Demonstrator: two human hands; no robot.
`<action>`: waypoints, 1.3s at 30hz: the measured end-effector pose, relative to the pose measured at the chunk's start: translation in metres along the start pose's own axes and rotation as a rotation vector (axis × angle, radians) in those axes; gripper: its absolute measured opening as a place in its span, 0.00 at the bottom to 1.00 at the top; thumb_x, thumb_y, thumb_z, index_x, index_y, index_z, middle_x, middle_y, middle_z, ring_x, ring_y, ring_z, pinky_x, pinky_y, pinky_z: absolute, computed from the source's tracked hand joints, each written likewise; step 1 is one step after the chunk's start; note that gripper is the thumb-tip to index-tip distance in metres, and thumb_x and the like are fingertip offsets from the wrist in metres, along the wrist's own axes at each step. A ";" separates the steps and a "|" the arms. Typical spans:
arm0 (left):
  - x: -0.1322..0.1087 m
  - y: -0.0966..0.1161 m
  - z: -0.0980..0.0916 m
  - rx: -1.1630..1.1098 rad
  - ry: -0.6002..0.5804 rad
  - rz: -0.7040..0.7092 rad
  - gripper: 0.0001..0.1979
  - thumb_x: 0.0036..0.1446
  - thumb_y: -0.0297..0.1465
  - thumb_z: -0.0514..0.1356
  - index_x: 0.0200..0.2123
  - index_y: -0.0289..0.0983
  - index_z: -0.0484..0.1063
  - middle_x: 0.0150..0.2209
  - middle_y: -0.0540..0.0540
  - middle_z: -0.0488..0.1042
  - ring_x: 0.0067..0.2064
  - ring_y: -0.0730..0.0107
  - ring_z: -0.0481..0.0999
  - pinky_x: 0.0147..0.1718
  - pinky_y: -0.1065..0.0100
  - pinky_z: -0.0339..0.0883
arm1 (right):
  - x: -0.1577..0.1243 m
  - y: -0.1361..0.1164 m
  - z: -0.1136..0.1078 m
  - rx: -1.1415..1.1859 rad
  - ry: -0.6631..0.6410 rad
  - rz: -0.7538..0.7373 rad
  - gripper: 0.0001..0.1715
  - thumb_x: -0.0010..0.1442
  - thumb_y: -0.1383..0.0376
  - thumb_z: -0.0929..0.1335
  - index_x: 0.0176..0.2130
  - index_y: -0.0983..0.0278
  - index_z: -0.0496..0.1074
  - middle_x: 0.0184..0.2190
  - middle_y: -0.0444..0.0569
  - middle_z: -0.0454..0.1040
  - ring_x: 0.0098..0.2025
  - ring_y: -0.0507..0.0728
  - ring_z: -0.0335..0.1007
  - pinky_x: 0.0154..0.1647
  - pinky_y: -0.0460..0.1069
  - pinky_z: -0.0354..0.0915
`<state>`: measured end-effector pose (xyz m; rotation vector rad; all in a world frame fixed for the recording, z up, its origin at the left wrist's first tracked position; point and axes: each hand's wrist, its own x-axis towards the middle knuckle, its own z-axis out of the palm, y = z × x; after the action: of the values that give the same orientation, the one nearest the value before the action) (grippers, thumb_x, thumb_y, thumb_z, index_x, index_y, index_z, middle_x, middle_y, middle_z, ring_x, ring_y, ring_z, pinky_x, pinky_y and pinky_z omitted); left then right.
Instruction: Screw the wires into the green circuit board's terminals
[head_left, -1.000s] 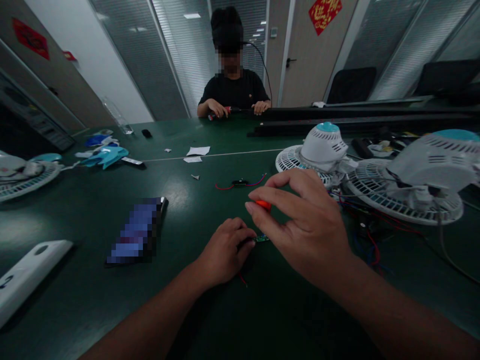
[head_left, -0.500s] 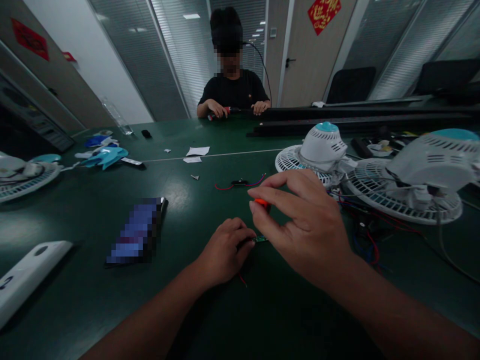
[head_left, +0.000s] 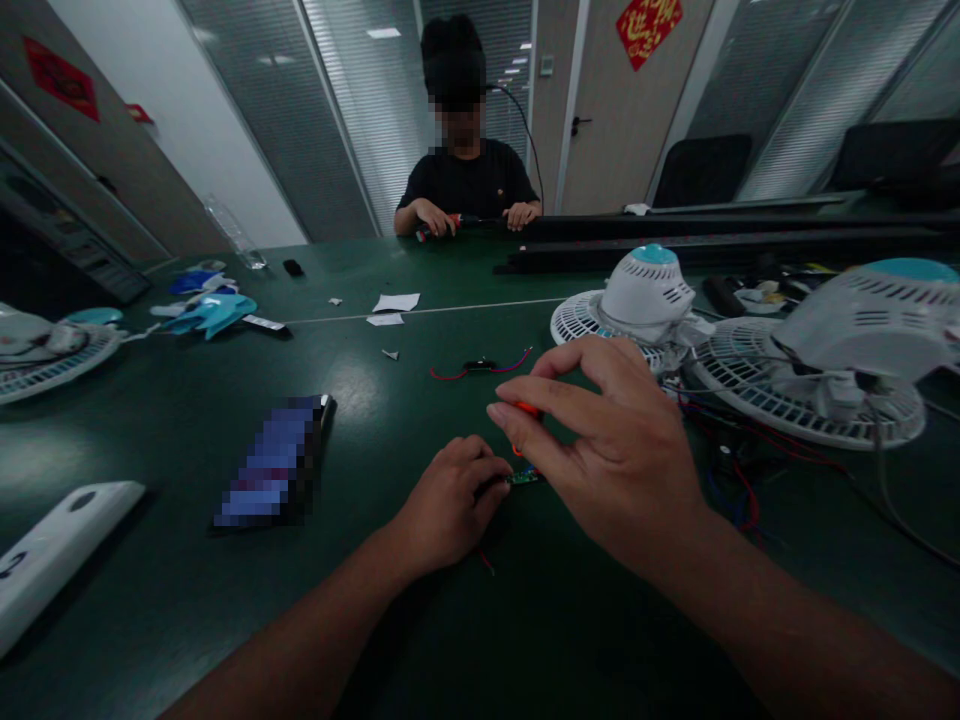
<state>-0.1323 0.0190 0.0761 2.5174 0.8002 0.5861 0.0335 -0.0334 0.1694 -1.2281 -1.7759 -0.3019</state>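
Note:
My left hand (head_left: 454, 500) rests low over the table, its thumb and fingers pinching the left end of a small green circuit board (head_left: 523, 478). A red wire (head_left: 487, 562) comes out below that hand. Above the board, my right hand (head_left: 600, 440) is closed in a pinch on a small orange object (head_left: 528, 408), mostly hidden by the fingers. A bit of orange also shows under the fingertips, close to the board. Just beyond both hands lies a small black part (head_left: 480, 366) with red and purple wires.
White fan housings (head_left: 649, 295) with loose wires stand at the right. A phone (head_left: 274, 460) and a white panel (head_left: 67, 550) lie at the left. Paper scraps (head_left: 396, 302) and a blue fan-blade-like piece (head_left: 214, 313) are farther back. Across the table a person (head_left: 469, 185) holds a red-and-black tool.
My right hand has shifted slightly, its thumb tip moving left and down, so more of the circuit board shows. My left hand stays in place.

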 end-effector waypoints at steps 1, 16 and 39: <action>0.000 0.001 -0.001 -0.002 -0.004 0.000 0.08 0.60 0.26 0.57 0.42 0.39 0.75 0.39 0.44 0.72 0.47 0.57 0.71 0.48 0.52 0.68 | 0.000 0.000 0.000 -0.004 -0.005 0.004 0.07 0.59 0.66 0.69 0.37 0.62 0.79 0.34 0.50 0.73 0.39 0.58 0.66 0.39 0.56 0.61; 0.000 0.000 -0.001 -0.016 -0.014 0.002 0.08 0.60 0.25 0.57 0.42 0.36 0.74 0.39 0.43 0.70 0.46 0.57 0.71 0.48 0.53 0.68 | 0.003 -0.004 -0.001 0.008 0.004 0.019 0.11 0.56 0.69 0.69 0.42 0.64 0.76 0.34 0.50 0.77 0.40 0.60 0.70 0.41 0.58 0.63; -0.002 -0.003 0.002 -0.015 0.007 0.018 0.08 0.61 0.26 0.58 0.43 0.37 0.74 0.39 0.43 0.71 0.46 0.58 0.71 0.49 0.53 0.67 | 0.003 -0.005 -0.002 0.043 -0.004 0.016 0.06 0.57 0.69 0.69 0.35 0.67 0.78 0.32 0.51 0.77 0.38 0.61 0.70 0.40 0.58 0.62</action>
<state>-0.1341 0.0197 0.0729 2.5126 0.7735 0.6054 0.0308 -0.0354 0.1743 -1.2130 -1.7663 -0.2511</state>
